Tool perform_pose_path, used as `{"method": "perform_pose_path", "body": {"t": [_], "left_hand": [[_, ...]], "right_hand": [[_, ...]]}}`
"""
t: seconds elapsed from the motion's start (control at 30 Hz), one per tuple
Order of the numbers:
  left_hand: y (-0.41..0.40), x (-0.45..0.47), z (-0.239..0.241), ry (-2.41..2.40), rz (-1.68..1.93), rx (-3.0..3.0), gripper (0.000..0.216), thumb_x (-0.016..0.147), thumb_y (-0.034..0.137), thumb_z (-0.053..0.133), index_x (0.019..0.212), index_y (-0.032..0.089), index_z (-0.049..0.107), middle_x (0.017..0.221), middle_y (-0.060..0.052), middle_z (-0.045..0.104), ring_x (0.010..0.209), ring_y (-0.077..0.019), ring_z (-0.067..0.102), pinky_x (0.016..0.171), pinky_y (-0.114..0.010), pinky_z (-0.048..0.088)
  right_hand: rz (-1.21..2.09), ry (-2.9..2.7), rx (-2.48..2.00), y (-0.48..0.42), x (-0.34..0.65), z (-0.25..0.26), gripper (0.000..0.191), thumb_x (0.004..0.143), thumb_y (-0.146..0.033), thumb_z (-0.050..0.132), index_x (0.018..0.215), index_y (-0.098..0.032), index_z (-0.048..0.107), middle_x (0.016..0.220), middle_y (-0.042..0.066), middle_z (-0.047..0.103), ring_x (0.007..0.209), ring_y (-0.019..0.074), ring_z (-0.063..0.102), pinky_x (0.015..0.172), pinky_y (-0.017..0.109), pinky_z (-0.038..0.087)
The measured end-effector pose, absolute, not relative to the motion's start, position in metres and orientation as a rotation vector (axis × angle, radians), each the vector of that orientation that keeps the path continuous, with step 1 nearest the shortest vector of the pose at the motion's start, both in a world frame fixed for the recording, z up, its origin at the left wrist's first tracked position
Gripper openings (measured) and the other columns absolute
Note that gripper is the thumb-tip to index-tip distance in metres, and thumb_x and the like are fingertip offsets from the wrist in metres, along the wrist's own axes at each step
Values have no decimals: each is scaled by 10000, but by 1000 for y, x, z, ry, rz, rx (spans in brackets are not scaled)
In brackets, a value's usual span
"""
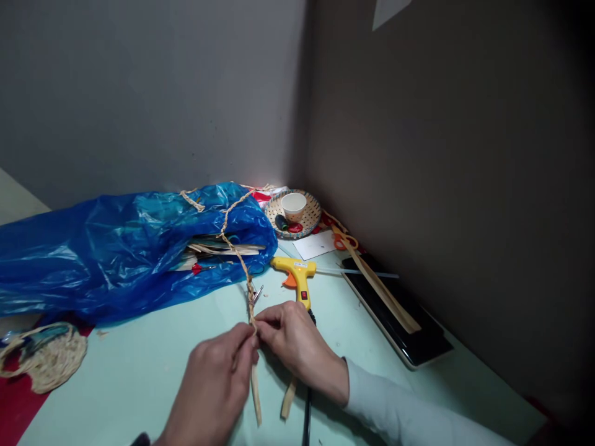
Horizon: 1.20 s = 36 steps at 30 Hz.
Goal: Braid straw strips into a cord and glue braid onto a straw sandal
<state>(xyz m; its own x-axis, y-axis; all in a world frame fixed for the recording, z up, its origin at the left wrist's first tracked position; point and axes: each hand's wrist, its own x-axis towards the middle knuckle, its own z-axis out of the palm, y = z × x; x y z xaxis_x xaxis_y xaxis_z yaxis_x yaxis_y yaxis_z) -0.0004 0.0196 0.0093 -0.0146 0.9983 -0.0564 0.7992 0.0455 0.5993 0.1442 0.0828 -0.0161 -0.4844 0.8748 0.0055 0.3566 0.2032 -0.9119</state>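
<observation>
My left hand (pixel 216 384) and my right hand (pixel 297 347) meet at the table's front, fingers pinched together on a braided straw cord (pixel 237 251). The cord runs from my fingertips up and back over a blue plastic bag (pixel 116 248). Two loose flat straw strips (pixel 255 396) hang down from the pinch point toward me. A small metal clip (pixel 257 293) sits on the cord just above my fingers. A yellow glue gun (pixel 297 275) lies right behind my right hand.
The blue bag holds straw strips and fills the back left. A woven tray (pixel 309 226) with a paper cup (pixel 294 205) stands in the corner. Orange scissors (pixel 344 238), a long straw strip (pixel 381 291) and a black flat device (pixel 404 328) lie along the right wall. A woven straw piece (pixel 46 359) lies front left.
</observation>
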Motion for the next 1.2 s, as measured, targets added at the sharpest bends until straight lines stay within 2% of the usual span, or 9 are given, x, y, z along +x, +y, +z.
{"method": "perform_pose_path", "body": {"t": [0.13,0.23,0.33,0.5,0.57,0.63,0.73,0.83,1.2], "left_hand": [[6,14,-9,1874,382,2034,328,893,280,408,1061,225,685,904,-129,766,767,-306,724,672,-360,503],[6,22,-6,1894,-73,2082,574,840,144,384,1396,110,519,1100,-219,734,868,-379,734,697,-431,549],[6,28,-2,1866,-407,2121,710,781,31,354,1491,27,338,1202,-265,684,903,-398,731,701,-456,567],[0,24,5,1896,-221,2263,609,811,-2,309,1380,60,518,1082,-223,723,821,-348,737,640,-418,535],[3,16,14,1875,-2,2221,410,935,173,318,1079,149,701,958,-157,721,832,-334,706,685,-428,503],[12,5,23,1921,339,2067,388,959,353,365,764,200,664,870,-104,662,872,-308,645,761,-429,451],[31,-9,23,1766,782,1529,193,840,359,586,959,207,581,941,-67,634,862,-265,596,848,-419,402],[43,-12,14,1537,756,1359,366,788,361,618,1094,180,529,793,-19,628,715,-216,586,736,-370,451],[43,-8,-2,1478,843,1054,190,777,371,556,808,186,527,507,112,375,429,-63,213,406,-208,156]], "right_hand": [[1420,-1922,-1089,87,149,-15,287,794,-133,507,509,-165,503,455,-54,426,468,83,388,450,202,263],[1513,-1910,-1071,91,152,-12,257,797,-129,503,554,-153,583,481,-44,485,465,85,429,445,192,296],[1550,-1909,-1069,92,152,-10,243,781,-100,490,620,-137,668,508,-31,533,471,87,454,457,189,326],[1474,-1914,-1116,89,149,-12,247,818,-141,512,673,-124,711,525,-15,577,471,93,475,474,199,337],[1403,-1910,-1136,86,149,-11,226,811,-135,530,680,-126,713,547,-14,590,496,92,485,494,199,332],[1342,-1910,-1142,83,149,-10,228,817,-137,534,673,-133,710,527,-23,570,506,92,484,508,198,327],[1287,-1934,-1122,79,149,-7,237,824,-131,538,642,-141,688,512,-30,565,503,90,479,510,197,315],[1248,-1969,-1089,78,148,-6,238,829,-108,523,638,-147,659,577,-16,636,555,94,535,541,187,337],[1141,-2103,-1159,75,151,-4,243,883,-160,519,672,-155,640,627,30,725,585,124,604,580,198,372]]}}
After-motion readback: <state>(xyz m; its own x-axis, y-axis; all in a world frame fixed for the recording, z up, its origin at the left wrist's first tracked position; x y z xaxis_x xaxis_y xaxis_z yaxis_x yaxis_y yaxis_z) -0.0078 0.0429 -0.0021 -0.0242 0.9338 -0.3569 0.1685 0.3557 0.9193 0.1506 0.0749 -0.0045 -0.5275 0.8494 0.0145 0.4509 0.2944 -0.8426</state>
